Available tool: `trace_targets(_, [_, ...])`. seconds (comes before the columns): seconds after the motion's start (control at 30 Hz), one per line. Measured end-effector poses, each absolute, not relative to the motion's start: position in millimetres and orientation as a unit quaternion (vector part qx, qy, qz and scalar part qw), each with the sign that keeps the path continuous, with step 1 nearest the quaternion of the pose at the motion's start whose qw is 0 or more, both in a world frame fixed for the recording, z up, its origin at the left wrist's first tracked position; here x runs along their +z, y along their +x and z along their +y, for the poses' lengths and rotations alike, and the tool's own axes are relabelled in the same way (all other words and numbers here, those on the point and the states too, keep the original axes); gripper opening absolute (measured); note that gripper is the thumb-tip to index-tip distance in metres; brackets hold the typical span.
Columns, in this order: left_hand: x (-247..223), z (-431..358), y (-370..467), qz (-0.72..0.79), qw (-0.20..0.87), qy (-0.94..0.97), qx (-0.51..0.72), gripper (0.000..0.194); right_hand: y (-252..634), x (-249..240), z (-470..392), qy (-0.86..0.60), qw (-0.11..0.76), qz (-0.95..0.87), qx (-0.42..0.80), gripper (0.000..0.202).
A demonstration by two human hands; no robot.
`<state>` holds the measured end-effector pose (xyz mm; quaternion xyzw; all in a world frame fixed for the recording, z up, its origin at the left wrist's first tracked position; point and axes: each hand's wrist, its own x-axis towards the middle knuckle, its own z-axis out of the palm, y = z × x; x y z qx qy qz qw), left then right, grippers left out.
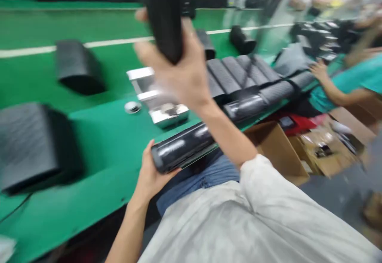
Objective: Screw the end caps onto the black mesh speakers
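Note:
My left hand (152, 173) grips the near left end of a glossy black cylinder (185, 145) lying along the front edge of the green table (98, 135). My right hand (182, 64) is raised over the table, its fingers wrapped around a dark elongated object (164, 16) that is blurred and cut off by the top edge. Under the raised hand sits a shiny metal holder (167, 113), partly hidden by the wrist. A small round silver piece (133, 107) rests to its left.
Dark textured speakers (30, 143) stand at left, with another (76, 66) behind. Grey padded pieces (238, 72) lie at centre right. Open cardboard boxes (276, 147) are below the table edge. A co-worker's hand (319, 70) touches items at right.

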<state>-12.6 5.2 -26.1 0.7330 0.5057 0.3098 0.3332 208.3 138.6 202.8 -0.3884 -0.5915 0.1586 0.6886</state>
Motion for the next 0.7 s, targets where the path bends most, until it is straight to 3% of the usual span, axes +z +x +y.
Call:
trace_targets(0.07, [-16.0, 6.1, -3.9, 0.474, 0.347, 0.75, 0.305, 0.132, 215.4, 208.7, 130.1, -0.287, 0.739, -0.577, 0.199, 0.022])
trace_targets(0.17, [-10.3, 8.0, -1.2, 0.446, 0.362, 0.75, 0.327, 0.137, 213.0, 217.5, 121.7, -0.244, 0.752, -0.556, 0.258, 0.029])
trace_targets(0.43, [-11.9, 1.9, -0.4, 0.414, 0.352, 0.759, 0.358, 0.144, 193.7, 220.2, 102.4, -0.205, 0.727, -0.585, 0.296, 0.03])
trace_targets(0.7, [-13.2, 3.5, -0.8, 0.395, 0.355, 0.762, 0.371, 0.142, 185.2, 214.3, 102.4, -0.265, 0.692, -0.594, 0.312, 0.028])
